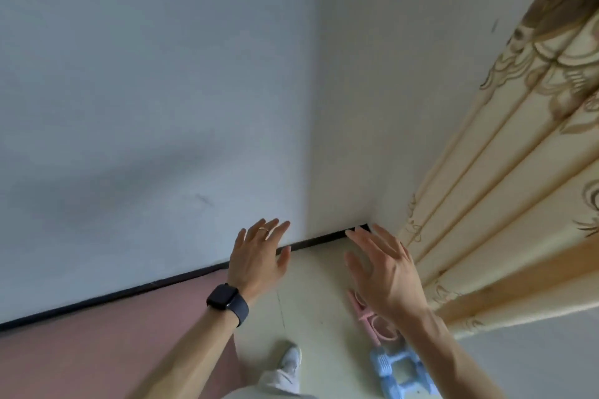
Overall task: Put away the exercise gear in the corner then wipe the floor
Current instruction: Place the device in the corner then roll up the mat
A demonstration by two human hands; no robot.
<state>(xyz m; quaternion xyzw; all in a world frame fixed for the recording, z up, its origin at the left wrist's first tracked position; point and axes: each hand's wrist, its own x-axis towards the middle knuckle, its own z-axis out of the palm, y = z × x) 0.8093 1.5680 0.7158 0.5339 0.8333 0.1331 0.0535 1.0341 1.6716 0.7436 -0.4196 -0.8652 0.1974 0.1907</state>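
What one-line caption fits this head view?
Both hands, left hand and right hand, open and empty above pink gear and blue dumbbells in the corner.

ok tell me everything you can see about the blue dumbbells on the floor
The blue dumbbells are a pale blue pair lying side by side on the light floor near the curtain, just below a pink piece of gear. They look plastic or rubber coated, with blocky ribbed ends and short bars between. The right forearm hides part of them and the frame edge cuts them off. Neither hand touches them.
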